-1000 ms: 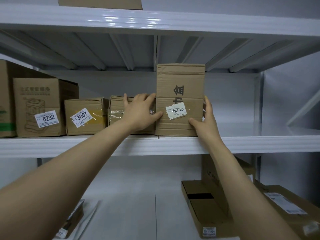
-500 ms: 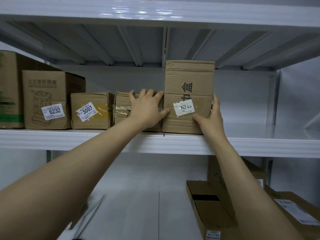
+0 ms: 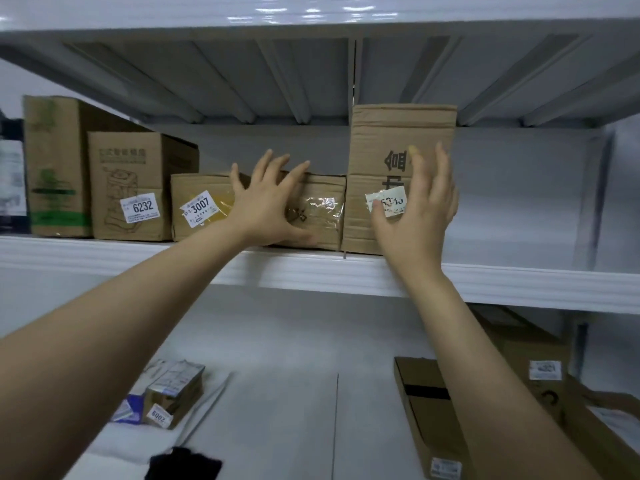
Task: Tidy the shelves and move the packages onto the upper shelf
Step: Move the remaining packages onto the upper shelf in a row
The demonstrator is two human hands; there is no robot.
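Tall brown cardboard box (image 3: 384,133) upright on white metal shelf (image 3: 104,254); right hand (image 3: 415,209) spread apart before it, contact unclear. Left hand (image 3: 266,202), fingers splayed, over low taped brown carton (image 3: 322,209).

Dark black object (image 3: 185,464) at bottom edge, pale grey back wall (image 3: 519,195)

Reaches up and forward with both bare arms, left forearm (image 3: 114,334) slanting in from the lower left, right forearm (image 3: 485,358) rising from the lower right. Holds the left hand (image 3: 266,209) wide open, back toward the camera, fingers (image 3: 273,164) straight and fanned apart, thumb stretched low to the right. Holds the right hand (image 3: 415,216) upright at much the same height, back also toward the camera, fingers (image 3: 441,161) pointing up, loosely together and barely bent, thumb angled left. Grips nothing with either hand; leaves a gap between the two.
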